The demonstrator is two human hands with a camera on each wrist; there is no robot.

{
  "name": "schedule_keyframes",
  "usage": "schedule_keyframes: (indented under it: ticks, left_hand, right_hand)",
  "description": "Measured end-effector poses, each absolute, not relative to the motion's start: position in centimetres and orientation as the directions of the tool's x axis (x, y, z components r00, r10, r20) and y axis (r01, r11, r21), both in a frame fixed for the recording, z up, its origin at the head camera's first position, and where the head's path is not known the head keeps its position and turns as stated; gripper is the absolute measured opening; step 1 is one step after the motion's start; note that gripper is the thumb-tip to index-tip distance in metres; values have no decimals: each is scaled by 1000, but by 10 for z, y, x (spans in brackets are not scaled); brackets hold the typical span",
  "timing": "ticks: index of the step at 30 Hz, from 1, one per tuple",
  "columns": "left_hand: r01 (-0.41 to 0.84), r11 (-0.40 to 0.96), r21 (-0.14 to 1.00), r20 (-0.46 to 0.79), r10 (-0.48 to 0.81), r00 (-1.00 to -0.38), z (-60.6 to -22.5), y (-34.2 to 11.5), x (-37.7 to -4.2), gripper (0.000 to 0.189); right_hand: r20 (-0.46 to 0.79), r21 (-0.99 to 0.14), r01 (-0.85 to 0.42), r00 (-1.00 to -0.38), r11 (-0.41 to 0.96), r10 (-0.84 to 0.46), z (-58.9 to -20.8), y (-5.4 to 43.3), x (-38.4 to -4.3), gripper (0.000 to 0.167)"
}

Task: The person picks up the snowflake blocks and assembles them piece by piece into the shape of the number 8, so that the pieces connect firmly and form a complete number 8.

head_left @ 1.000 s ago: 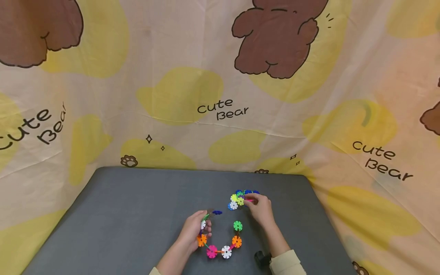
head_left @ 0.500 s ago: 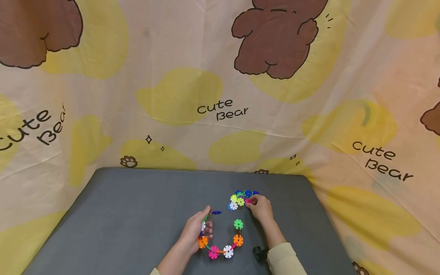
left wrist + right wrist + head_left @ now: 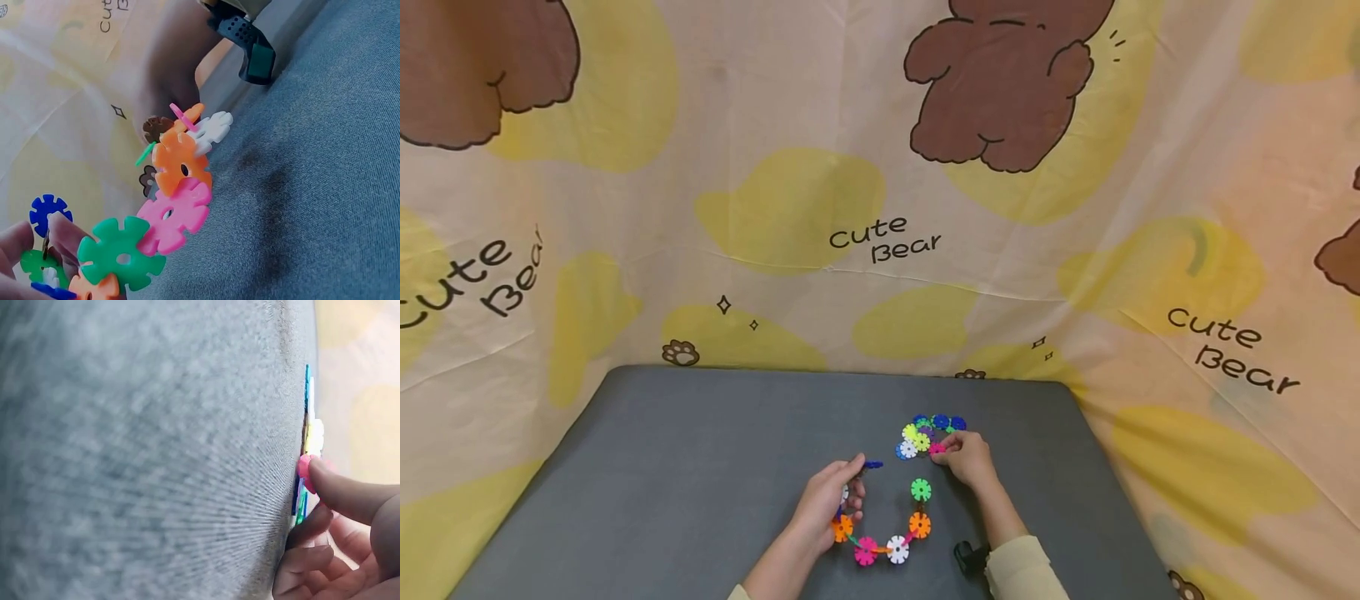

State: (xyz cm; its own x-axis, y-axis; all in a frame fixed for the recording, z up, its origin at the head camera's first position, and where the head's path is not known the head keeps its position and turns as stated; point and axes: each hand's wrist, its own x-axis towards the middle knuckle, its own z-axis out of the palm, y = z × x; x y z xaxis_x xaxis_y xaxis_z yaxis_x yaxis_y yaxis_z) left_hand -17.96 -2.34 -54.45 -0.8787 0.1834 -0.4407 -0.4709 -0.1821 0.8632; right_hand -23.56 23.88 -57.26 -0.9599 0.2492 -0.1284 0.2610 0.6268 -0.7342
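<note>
A curved chain of notched plastic snowflake discs, with a pink disc (image 3: 866,551), a white disc (image 3: 897,550) and a green disc (image 3: 921,489) among them, hangs from my left hand (image 3: 825,502). That hand grips the chain's left end, where a dark blue disc (image 3: 871,464) sticks out past the fingertips; the left wrist view shows this blue disc (image 3: 49,211) beside the fingers. My right hand (image 3: 967,458) pinches a loose pink disc (image 3: 305,469) between thumb and fingers, at the near edge of a pile of discs (image 3: 921,437).
The pile of yellow, white, blue and green discs lies flat on the grey table (image 3: 715,467), toward its back right. A black wrist-worn device (image 3: 970,558) sits at my right wrist. Behind the table hangs a bear-print cloth (image 3: 775,208).
My right hand has shifted slightly toward me, drawing the pink disc from the pile to its near edge. The left hand keeps its grip on the chain, which has moved slightly right.
</note>
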Motion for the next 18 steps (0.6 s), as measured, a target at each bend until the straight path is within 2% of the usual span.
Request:
schedule_keyframes:
  ticks: [10,18]
  left_hand:
    - [-469,-181,865,-446,152,-882,-543,-24,-180,44]
    - [-478,-195,857,-452,164,-877,-542,-24,-184,50]
  right_hand:
    - [-41,-793,136,-984,594,171,-542,223,-214,17]
    - [-18,-829,88,-991,552,131,-522,206,-200,23]
